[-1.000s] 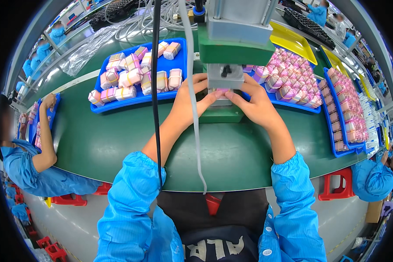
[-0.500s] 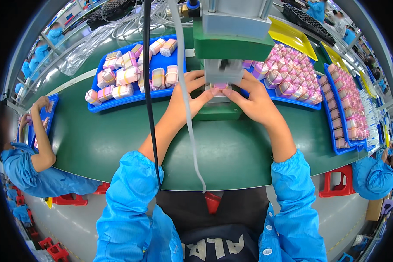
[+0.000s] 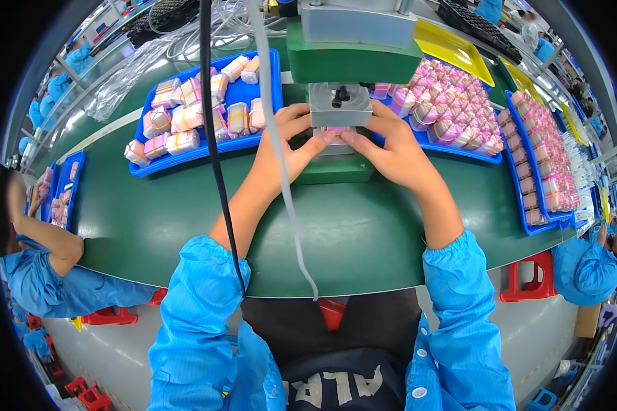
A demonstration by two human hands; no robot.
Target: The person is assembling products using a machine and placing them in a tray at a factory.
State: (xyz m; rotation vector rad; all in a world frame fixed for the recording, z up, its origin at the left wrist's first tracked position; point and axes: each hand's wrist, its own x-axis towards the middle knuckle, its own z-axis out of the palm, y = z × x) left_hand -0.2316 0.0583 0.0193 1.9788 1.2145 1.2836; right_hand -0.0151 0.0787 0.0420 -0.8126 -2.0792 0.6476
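My left hand (image 3: 288, 142) and my right hand (image 3: 399, 147) reach in from either side of a bench press (image 3: 353, 63) with a green head. Between my thumb tips sits a small pink block (image 3: 337, 129), mostly hidden by fingers and metal. Both thumbs press its near side, while my other fingers curl behind. Just above it is the press's silver metal block (image 3: 339, 116); whether the two touch I cannot tell. The pink piece rests at a metal fixture on the green base (image 3: 332, 172).
A left blue tray (image 3: 144, 166) holds loose pink-and-white wrapped blocks; a right blue tray (image 3: 459, 155) holds tight rows. Stacked blue trays (image 3: 528, 219) stand farther right. A black cable (image 3: 216, 164) and grey tube (image 3: 291, 198) hang before me. A co-worker's arm (image 3: 51, 240) is at left.
My hands stay at the press around the pink block. The silver press block, blurred before, now shows sharply with its screws. The view has shifted slightly. The co-worker's raised hand at left has come down.
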